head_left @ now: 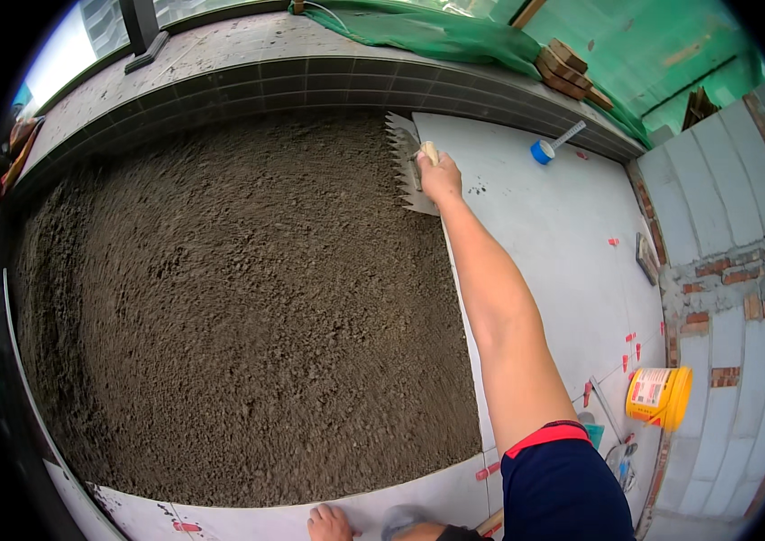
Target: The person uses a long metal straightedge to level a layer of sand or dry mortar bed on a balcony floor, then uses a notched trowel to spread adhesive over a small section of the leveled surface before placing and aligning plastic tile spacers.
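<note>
My right hand (442,177) is closed around the pale handle of a notched trowel (406,160), my arm stretched far forward. The trowel's toothed metal blade lies where the grey-brown mortar bed (256,298) meets a large pale floor tile (535,234), teeth towards the mortar. The mortar looks crumbly and is spread over most of the left and middle. Down at the lower edge, my left hand (332,524) leans on the near pale tile strip (265,514), its fingers resting flat beside the mortar's edge; it holds nothing visible.
On the large tile stand a blue round item with a white strip (543,151) and a dark block (646,259). A yellow bucket (662,398) sits by the block wall (725,198) at right. Red tile clips (588,394) dot the joints. A dark-tiled ledge (328,81) borders the back.
</note>
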`<state>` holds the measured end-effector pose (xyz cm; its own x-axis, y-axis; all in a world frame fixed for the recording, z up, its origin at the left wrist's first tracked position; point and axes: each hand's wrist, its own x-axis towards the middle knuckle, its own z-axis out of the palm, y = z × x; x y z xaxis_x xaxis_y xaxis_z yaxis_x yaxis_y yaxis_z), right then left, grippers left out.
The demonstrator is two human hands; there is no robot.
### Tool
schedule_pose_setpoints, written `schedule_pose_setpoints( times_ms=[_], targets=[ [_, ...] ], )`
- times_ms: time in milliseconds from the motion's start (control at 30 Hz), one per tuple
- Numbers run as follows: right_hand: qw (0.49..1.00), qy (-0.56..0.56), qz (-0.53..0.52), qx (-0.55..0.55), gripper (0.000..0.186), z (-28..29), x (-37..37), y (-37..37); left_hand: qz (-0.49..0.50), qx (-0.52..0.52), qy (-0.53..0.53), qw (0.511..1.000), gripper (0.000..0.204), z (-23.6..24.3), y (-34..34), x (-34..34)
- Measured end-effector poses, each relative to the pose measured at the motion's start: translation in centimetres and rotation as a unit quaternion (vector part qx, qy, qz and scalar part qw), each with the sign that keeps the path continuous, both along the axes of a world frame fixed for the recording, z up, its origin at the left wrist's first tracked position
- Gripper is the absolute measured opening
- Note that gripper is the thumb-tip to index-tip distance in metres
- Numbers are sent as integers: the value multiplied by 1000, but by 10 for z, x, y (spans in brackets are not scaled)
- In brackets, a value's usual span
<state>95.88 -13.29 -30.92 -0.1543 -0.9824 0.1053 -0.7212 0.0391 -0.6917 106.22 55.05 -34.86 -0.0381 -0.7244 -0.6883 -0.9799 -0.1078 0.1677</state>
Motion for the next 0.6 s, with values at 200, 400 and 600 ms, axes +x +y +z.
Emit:
schedule_pose_setpoints(
  times_ms=[200, 400, 600],
  targets=[
    [999, -15, -8, 39, 46, -6, 8, -20, 17, -21, 1, 1000, 61, 14, -7, 1],
    [997, 33, -17, 68, 54, -4, 12, -37, 68, 37, 44, 996, 49, 32, -29, 7],
    [993, 88, -10, 78, 55, 0, 7, -62, 37, 15, 21, 999, 51, 32, -27, 4]
  ],
)
